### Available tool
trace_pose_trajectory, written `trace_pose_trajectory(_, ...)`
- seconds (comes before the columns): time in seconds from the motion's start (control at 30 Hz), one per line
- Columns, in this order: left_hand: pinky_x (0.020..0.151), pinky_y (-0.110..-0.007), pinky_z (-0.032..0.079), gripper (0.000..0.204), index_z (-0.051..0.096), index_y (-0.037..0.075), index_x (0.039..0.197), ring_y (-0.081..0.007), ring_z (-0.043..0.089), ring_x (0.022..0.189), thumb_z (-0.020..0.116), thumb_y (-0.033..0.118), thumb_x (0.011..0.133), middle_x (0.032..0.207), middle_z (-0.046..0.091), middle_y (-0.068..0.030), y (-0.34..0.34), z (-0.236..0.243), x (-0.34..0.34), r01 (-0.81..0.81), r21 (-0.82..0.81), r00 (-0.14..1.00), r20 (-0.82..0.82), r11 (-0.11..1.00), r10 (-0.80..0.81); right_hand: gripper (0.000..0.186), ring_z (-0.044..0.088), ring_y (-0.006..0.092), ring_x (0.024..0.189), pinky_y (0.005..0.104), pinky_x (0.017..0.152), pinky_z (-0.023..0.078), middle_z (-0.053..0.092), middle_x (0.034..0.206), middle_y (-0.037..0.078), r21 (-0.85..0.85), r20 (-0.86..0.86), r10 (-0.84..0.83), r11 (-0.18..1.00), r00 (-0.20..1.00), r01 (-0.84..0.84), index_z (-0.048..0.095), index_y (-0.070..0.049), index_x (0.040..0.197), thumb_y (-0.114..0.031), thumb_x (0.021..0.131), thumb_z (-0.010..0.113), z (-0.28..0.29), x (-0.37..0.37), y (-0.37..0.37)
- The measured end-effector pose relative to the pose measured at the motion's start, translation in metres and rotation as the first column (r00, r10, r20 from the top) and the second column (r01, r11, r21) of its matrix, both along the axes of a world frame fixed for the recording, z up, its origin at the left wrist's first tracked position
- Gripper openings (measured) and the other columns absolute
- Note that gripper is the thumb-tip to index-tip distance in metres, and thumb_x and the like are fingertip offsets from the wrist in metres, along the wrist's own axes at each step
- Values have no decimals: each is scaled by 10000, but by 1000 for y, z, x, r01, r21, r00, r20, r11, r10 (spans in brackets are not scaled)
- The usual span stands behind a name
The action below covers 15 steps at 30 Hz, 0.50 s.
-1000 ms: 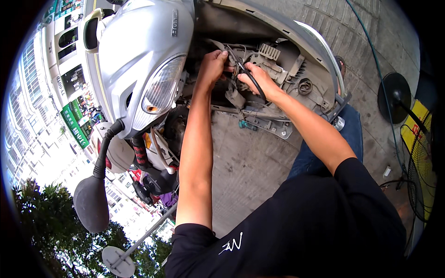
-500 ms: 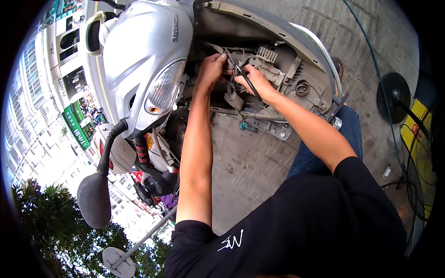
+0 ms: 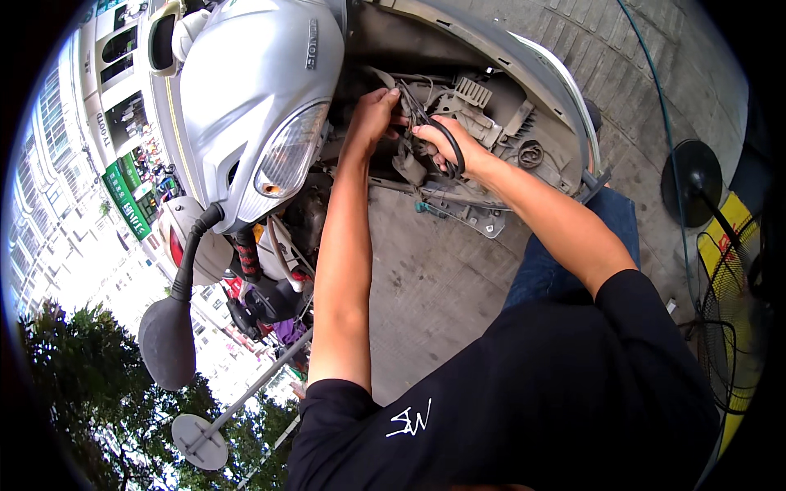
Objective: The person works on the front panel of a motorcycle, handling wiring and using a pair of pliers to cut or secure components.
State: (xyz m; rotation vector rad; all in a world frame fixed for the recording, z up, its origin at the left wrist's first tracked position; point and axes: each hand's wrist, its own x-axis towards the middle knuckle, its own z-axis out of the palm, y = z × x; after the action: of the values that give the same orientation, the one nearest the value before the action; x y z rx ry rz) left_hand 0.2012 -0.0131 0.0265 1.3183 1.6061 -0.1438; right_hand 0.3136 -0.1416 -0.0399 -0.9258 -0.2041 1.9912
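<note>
Both my hands reach into the opened body of a silver motor scooter [image 3: 254, 90], among its dusty inner parts. My left hand [image 3: 375, 113] is closed, thumb and fingers pinching a bundle of wires [image 3: 407, 100]. Just right of it, my right hand [image 3: 446, 146] is wrapped round a pair of scissors [image 3: 455, 141]; their black looped handle shows over the fingers. The blades point toward the wires by my left hand, but their tips are hard to make out. A greyish pouch-like part [image 3: 408, 168] hangs just below the hands.
A finned metal part [image 3: 472, 92] and a coiled cable [image 3: 530, 153] lie right of my hands. The headlight [image 3: 288, 157] and a black mirror [image 3: 168, 342] are at left. A round black base [image 3: 693, 182] and a wire fan guard [image 3: 733, 344] stand at right.
My right hand has turned the scissors, so the looped handle now faces up where it looked like a thin bar before. My left hand keeps its pinch on the wires.
</note>
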Motion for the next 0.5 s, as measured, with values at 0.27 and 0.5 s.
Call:
trace_pose_trajectory(0.27, 468, -254, 476, 240, 620, 46, 960, -143, 690, 727, 554, 277, 970, 826, 651, -24, 1, 0, 3, 65, 44, 997, -32, 997, -64, 367, 530, 104, 502, 240, 430, 423, 522, 674, 8, -82, 100, 178, 982, 979, -170, 532, -76, 1048, -388, 891, 641, 11, 21, 25)
trace_pose_trajectory(0.5, 467, -247, 472, 227, 599, 61, 904, -132, 682, 701, 552, 272, 973, 803, 634, -20, -1, 0, 0, 21, 18, 999, -27, 1000, -20, 359, 525, 115, 477, 253, 412, 408, 512, 684, 18, 19, 257, 207, 975, 944, -219, 534, -59, 1060, -375, 906, 607, 0, 15, 21)
